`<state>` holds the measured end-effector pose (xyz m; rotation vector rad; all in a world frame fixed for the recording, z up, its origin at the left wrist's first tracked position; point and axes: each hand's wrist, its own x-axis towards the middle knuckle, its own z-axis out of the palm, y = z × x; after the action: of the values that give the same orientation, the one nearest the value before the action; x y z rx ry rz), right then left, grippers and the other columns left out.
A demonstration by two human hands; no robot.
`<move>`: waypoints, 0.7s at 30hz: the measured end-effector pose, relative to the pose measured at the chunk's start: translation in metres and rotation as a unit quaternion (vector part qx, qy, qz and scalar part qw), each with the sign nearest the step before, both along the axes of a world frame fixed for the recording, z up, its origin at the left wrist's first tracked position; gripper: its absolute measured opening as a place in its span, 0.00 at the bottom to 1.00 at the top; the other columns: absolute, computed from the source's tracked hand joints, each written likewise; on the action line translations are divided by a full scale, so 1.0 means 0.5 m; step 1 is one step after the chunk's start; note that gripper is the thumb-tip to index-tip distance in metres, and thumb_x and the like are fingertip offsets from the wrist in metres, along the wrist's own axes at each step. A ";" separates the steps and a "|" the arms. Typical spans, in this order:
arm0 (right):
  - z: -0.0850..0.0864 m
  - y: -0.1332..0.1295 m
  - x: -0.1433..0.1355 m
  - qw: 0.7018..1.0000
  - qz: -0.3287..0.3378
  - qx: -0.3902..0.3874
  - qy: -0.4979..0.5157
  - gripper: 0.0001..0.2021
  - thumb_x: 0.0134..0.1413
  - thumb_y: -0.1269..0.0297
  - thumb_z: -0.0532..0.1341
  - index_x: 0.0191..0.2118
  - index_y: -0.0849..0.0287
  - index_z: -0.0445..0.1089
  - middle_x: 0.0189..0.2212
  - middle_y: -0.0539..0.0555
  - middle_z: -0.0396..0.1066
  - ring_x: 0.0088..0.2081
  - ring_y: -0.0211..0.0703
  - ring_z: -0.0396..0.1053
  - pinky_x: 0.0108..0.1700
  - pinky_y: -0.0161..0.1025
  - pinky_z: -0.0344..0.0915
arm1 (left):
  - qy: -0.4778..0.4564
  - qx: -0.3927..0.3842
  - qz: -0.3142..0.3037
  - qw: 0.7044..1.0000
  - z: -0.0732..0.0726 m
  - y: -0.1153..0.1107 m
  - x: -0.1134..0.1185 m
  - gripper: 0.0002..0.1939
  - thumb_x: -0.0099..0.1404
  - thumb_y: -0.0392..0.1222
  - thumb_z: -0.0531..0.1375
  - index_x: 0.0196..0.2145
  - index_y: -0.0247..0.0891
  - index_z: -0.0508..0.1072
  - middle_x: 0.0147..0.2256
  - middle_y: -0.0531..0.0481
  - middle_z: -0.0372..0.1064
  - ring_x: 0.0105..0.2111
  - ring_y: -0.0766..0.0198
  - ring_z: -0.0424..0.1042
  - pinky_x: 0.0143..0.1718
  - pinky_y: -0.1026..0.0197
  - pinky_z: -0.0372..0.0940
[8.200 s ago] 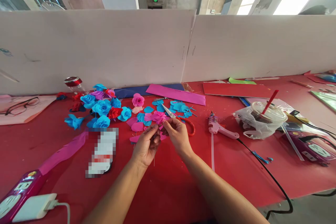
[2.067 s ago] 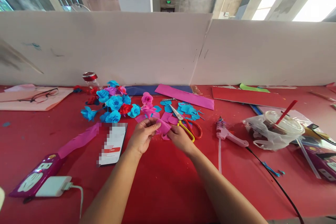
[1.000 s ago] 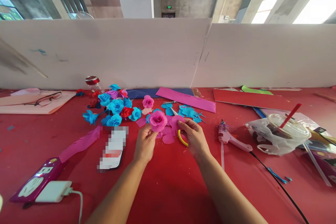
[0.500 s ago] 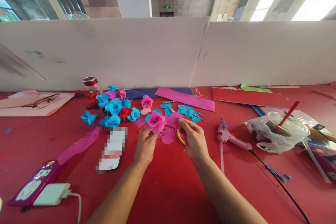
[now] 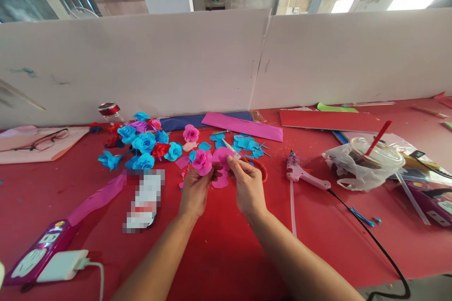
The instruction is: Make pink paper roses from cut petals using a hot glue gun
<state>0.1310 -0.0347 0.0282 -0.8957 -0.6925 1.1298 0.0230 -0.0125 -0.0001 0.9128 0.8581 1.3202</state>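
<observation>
We have a pink layered paper rose [image 5: 202,162] up at the fingertips of our left hand [image 5: 194,191], above the red smooth tabletop [image 5: 219,249]. Thumb and fingers pinch it from below; bloom sits just over the fingertips, ruffled thin petals curling outward, darker folds at the centre. Our right hand [image 5: 249,185] has a flat pink rounded paper petal [image 5: 221,154] between thumb and index finger, held at the rose's right side; can't tell if the two touch. Below the petal, more pink paper pieces, partly behind the fingers. Scissors with pointed metal blades and a red handle [image 5: 259,169] lie behind our right hand, partly hidden by it. Past both hands: flat matte blue paper petals [image 5: 246,142] in a loose pile, one finished small pink paper rose [image 5: 191,133], and a long creased magenta paper strip [image 5: 242,127]. To the left, a bunch of blue, red and purple curled paper roses [image 5: 144,143], near a phone with a blurred screen [image 5: 145,201]. To the right, a pale pink plastic glue gun [image 5: 305,175], translucent stick out the back, then a clear domed plastic cup [image 5: 377,151] in a crinkled white bag [image 5: 362,174].
</observation>
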 end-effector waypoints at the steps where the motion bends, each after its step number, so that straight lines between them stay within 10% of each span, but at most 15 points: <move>1: 0.000 -0.001 -0.002 1.000 -0.003 0.006 -0.007 0.10 0.48 0.57 0.65 0.25 0.57 0.77 0.21 0.48 0.69 0.26 0.36 0.59 0.31 0.35 0.57 | 0.005 -0.001 0.004 1.000 -0.003 0.001 0.000 0.12 0.54 0.46 0.66 0.34 0.37 0.79 0.32 0.47 0.76 0.30 0.66 0.72 0.37 0.62 0.65; 21: -0.006 -0.019 -0.021 0.998 0.037 0.035 -0.022 0.11 0.54 0.58 0.61 0.30 0.57 0.78 0.23 0.49 0.68 0.29 0.37 0.59 0.34 0.34 0.59 | 0.141 0.089 0.047 0.985 -0.027 0.000 -0.008 0.09 0.55 0.41 0.63 0.34 0.38 0.79 0.26 0.52 0.74 0.31 0.59 0.70 0.35 0.59 0.65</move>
<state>0.1203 -0.0443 0.0255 -0.8432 -0.8013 1.1480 0.0192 -0.0127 -0.0136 1.2337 1.0216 1.3858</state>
